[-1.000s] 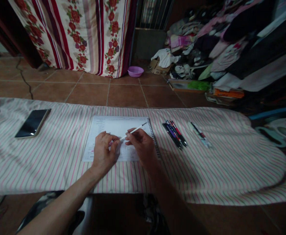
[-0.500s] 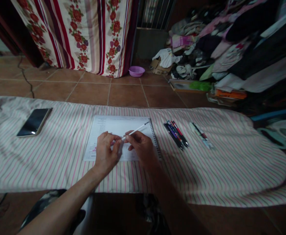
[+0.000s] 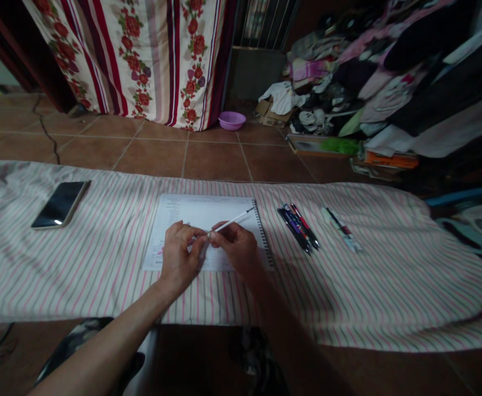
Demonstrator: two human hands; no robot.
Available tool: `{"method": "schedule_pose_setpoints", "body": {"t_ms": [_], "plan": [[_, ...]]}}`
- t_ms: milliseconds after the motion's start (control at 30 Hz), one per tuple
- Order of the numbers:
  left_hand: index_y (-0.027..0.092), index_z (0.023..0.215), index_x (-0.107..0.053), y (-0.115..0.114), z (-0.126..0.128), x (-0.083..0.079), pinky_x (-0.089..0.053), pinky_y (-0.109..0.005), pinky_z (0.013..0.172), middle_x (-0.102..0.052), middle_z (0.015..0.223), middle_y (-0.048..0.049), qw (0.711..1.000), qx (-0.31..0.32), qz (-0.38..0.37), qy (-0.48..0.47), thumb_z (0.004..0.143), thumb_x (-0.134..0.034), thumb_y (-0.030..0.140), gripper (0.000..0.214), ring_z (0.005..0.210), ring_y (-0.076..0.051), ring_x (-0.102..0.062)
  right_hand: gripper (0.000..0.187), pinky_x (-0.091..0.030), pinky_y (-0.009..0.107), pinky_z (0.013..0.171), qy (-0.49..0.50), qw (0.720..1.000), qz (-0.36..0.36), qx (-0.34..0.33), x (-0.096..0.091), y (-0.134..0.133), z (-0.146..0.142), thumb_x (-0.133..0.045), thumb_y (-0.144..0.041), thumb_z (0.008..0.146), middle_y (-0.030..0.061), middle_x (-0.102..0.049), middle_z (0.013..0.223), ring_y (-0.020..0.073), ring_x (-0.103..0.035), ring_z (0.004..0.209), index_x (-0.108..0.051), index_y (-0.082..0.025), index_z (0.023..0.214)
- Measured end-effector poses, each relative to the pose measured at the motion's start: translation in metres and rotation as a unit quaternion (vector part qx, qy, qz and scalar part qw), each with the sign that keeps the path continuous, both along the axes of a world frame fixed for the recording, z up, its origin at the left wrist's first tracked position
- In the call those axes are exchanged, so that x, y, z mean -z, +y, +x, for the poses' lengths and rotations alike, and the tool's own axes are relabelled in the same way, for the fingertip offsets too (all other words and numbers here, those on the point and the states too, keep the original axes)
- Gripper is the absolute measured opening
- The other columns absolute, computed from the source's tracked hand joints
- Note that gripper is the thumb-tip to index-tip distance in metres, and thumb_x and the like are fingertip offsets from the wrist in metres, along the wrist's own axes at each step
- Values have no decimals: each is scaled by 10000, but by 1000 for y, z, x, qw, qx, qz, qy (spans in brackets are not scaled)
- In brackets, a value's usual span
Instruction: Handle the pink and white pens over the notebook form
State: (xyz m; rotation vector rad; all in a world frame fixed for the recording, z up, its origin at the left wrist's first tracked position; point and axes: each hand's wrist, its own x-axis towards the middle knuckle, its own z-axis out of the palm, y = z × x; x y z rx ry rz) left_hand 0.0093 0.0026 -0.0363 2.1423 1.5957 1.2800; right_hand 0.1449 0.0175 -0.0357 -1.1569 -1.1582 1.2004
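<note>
Slim white pen [image 3: 232, 221], dark-tipped, tilted over notebook [image 3: 208, 212].

A notebook [image 3: 208, 212] lay mid-cloth [image 3: 389, 275], toward the far edge. A phone [image 3: 61, 203] lay well to its left, a bunch of pens [image 3: 298, 226] just right, a lone pen [image 3: 342, 228] further right. The left hand [image 3: 178, 256] and right hand [image 3: 236, 247] met over the notebook's near half, a pen [image 3: 234, 220] between them.

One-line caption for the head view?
Left hand and right hand hold a white pen over a spiral notebook on striped cloth.
</note>
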Motion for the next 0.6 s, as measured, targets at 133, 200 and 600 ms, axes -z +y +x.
{"method": "schedule_pose_setpoints", "body": {"t_ms": [133, 200, 600], "plan": [[208, 779, -590, 1, -3, -1, -395, -422, 930, -645, 728, -4, 1000, -6, -7, 8, 847, -538, 268, 105, 798, -190, -556, 134, -524, 245, 551, -14, 1000, 4, 24, 0, 1, 0, -682, -301, 665, -27, -643, 556, 128, -618, 530, -639, -191, 729], [209, 804, -596, 2, -8, -3, -415, -411, 879, -657, 762, -14, 1000, -5, -14, 23, 847, -543, 303, 116, 816, -199, -555, 151, -522, 246, 549, -19, 999, 3, 33, 0, 3, 1, -680, -319, 665, -17, -648, 561, 132, -622, 535, -638, -184, 719], [183, 902, -639, -5, -47, 11, -445, -427, 786, -640, 894, -94, 982, -12, -56, 180, 815, -547, 259, 148, 891, -264, -515, 142, -541, 256, 554, 15, 998, -34, 55, 13, 11, -10, -685, -281, 621, -15, -657, 561, 134, -637, 528, -621, -174, 689]]}}
